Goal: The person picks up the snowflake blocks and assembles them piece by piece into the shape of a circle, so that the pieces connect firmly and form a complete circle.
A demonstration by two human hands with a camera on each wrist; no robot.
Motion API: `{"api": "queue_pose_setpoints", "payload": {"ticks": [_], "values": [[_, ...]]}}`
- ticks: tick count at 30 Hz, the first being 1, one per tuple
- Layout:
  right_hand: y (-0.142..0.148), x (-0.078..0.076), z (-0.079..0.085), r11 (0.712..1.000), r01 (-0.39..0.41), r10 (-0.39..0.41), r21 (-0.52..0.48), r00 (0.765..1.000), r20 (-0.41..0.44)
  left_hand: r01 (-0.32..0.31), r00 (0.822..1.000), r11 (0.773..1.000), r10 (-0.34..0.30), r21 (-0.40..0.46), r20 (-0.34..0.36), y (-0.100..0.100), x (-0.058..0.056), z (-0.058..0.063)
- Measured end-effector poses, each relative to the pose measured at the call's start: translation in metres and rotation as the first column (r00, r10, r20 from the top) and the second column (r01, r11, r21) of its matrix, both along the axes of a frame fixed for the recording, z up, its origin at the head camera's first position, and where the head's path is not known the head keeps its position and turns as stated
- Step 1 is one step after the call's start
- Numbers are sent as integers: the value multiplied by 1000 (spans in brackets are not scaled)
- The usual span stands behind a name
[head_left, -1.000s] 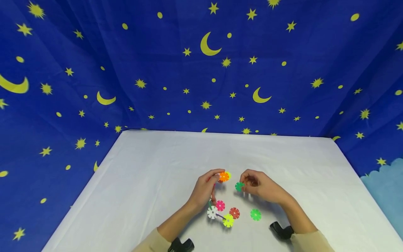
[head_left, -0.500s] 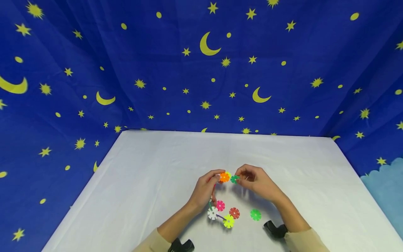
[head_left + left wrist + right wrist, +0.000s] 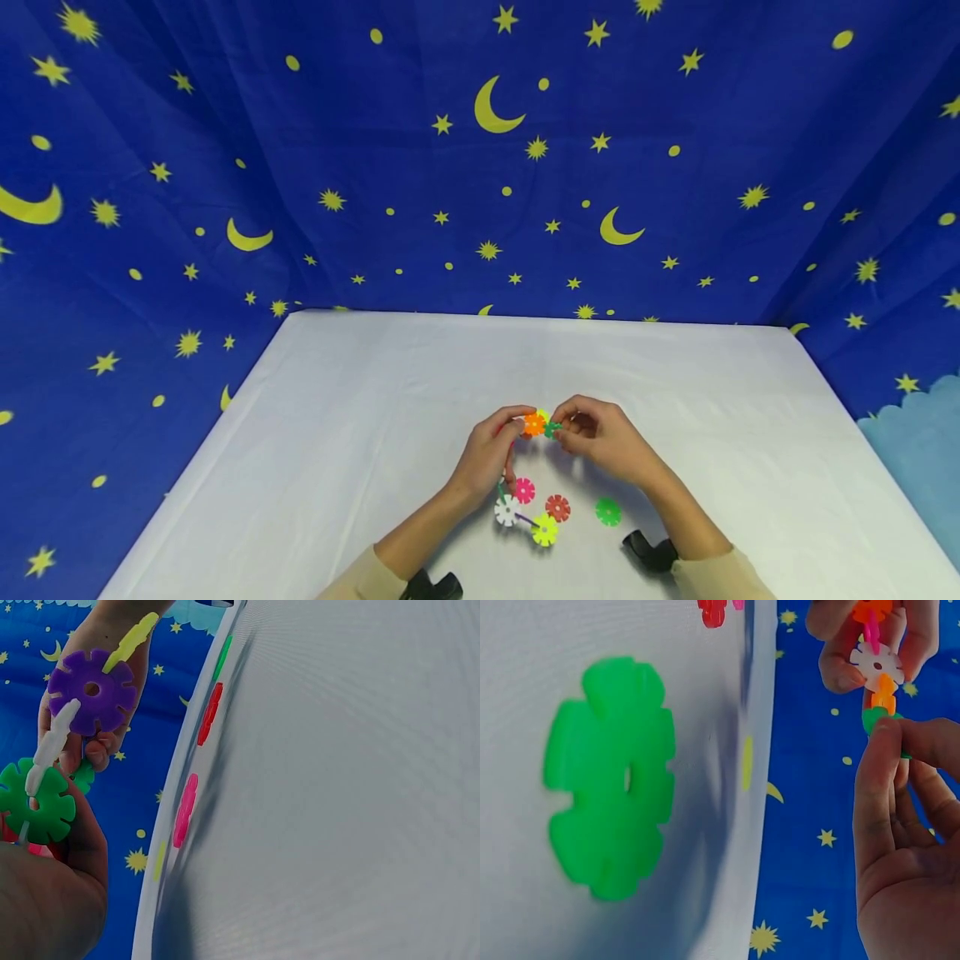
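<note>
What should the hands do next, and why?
Maybe push the green notched plastic disc gently into the orange notched plastic disc. I can't tell if they're locked, but the right fingers pinch green at orange's edge while left fingers hold the colourful plastic chain.

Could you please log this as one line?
left hand: holds linked discs; right hand: pinches green disc beside orange disc; table: red disc
</note>
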State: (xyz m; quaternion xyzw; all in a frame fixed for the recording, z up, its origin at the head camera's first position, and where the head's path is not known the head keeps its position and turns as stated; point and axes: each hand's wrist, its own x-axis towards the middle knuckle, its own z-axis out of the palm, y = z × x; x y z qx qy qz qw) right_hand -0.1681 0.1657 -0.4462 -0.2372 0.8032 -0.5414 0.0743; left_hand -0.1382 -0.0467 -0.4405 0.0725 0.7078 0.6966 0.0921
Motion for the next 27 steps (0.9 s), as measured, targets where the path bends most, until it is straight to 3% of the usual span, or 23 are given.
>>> {"api": "queue_pose_setpoints", "payload": {"ticks": [7,19,23,27], "values": [[-3,1,-3,999,29,-27,38,998,-58,7,1000,1000,-7,-15,25,0,-8,-27],[-9,3,-7,995,84,-66,53,958,-279,16,999,1000,-15,-22,43,4,-6,-23],[-10,3,-5,994,96,-79,46,957,-279,10,999,1000,-9,-18,32,5,-4,-15],[-8,3,-4,994,97,-79,58,964,-253,7,1000,1000,-7,-16,15,3,-6,-17]]}}
